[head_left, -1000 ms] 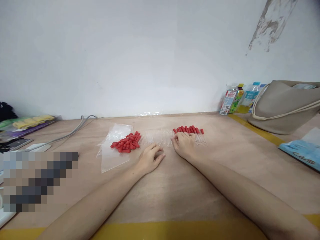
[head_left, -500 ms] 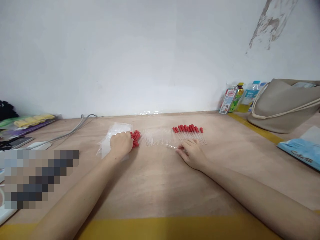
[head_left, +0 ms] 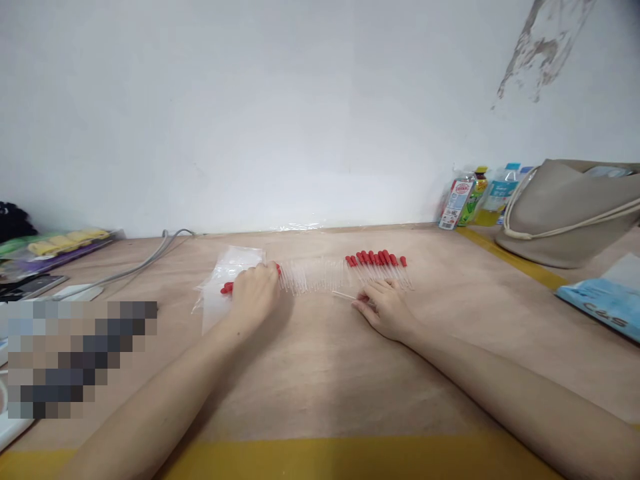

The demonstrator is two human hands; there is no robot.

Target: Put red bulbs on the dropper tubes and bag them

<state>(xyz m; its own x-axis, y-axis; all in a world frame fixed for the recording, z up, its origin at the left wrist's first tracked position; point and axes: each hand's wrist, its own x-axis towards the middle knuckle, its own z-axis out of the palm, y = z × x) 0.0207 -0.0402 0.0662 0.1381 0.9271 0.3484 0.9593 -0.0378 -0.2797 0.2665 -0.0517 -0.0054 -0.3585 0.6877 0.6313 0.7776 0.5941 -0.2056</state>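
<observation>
My left hand (head_left: 256,293) is curled over a group of red rubber bulbs (head_left: 227,288) beside a clear plastic bag (head_left: 237,257). Its fingertips are hidden behind the knuckles, so what they hold does not show. Between thumb and fingers, my right hand (head_left: 384,308) pinches a thin clear glass tube (head_left: 344,295) that points left. Several similar loose tubes (head_left: 300,277) lie in a row between the hands. Just beyond my right hand, finished-looking droppers, each a tube with a red bulb (head_left: 371,257) on its far end, lie side by side.
At the back right stand drink bottles (head_left: 500,193), a carton (head_left: 456,203) and a beige bag (head_left: 570,213). A blue packet (head_left: 600,303) lies at the right. A grey cable (head_left: 145,259), a phone (head_left: 40,287) and yellow items in plastic (head_left: 70,241) are at the left.
My left hand has moved slightly right across the red bulbs, uncovering some at its left and hiding others. My right hand stays in place with the glass tube, which is turned slightly.
</observation>
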